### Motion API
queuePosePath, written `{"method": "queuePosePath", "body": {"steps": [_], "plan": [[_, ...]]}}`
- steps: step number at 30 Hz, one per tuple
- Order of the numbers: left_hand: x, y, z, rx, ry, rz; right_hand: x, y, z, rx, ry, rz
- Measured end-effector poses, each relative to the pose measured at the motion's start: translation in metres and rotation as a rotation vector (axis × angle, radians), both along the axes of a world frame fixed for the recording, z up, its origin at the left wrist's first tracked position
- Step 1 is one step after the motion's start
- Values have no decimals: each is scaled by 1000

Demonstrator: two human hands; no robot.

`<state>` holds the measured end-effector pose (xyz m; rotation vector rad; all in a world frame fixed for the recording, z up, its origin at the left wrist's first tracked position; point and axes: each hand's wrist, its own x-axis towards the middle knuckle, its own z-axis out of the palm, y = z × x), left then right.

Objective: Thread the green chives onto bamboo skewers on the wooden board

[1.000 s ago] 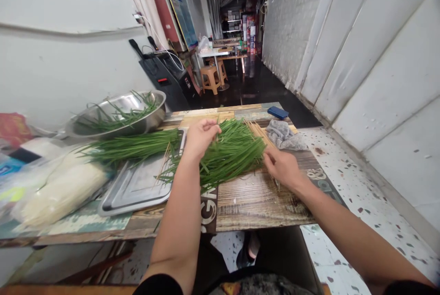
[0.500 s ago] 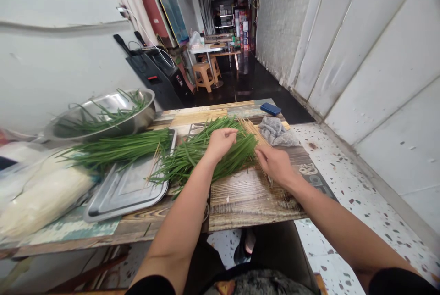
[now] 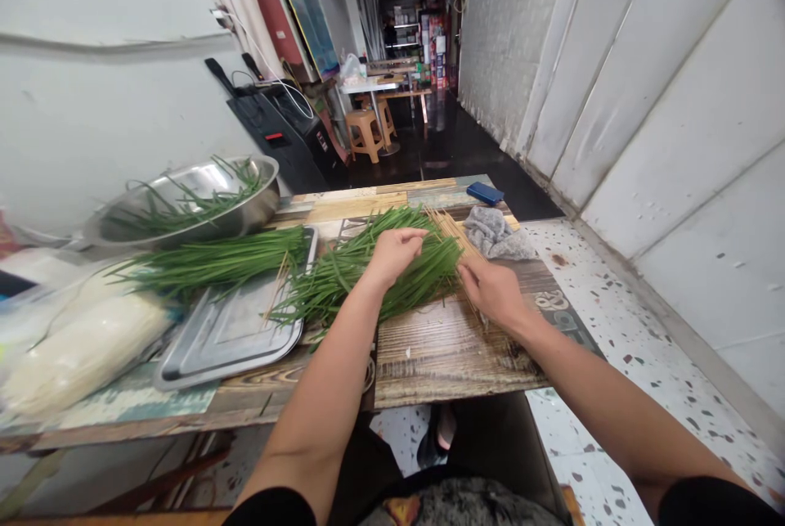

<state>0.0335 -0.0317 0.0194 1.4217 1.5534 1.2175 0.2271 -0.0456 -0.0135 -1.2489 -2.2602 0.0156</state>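
A loose heap of long green garlic chives [image 3: 349, 268] lies across the middle of the wooden table. Over the heap is my left hand [image 3: 396, 254], thumb and fingers pinched together; what they hold, if anything, is too small to make out. At the heap's right end my right hand [image 3: 494, 290] is closed, fingertips down by the chive ends. Thin bamboo skewers [image 3: 452, 225] lie in a bundle beside the chives and run partly under my right hand. Whether its fingers grip a skewer or a chive is hidden.
Left of the heap, a metal tray [image 3: 230, 338] bears more chives [image 3: 214, 260] and a few skewers. Behind it stands a steel bowl [image 3: 245, 219] with chives. A filled plastic bag [image 3: 91, 350] lies far left. A grey cloth [image 3: 494, 233] and blue box [image 3: 484, 193] sit at right.
Both hands hold almost the same place and pose. The whole view has shifted very slightly; nothing is visibly picked up or let go.
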Motion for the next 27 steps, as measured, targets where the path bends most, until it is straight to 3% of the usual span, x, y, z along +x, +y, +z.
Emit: {"method": "queuePosePath", "body": {"steps": [19,27], "plan": [[-1,3,-8,-11,20,5,-1,0,0,5,2,8],[-2,0,-3,105,362,20,-1,0,0,-13,-9,7]]}}
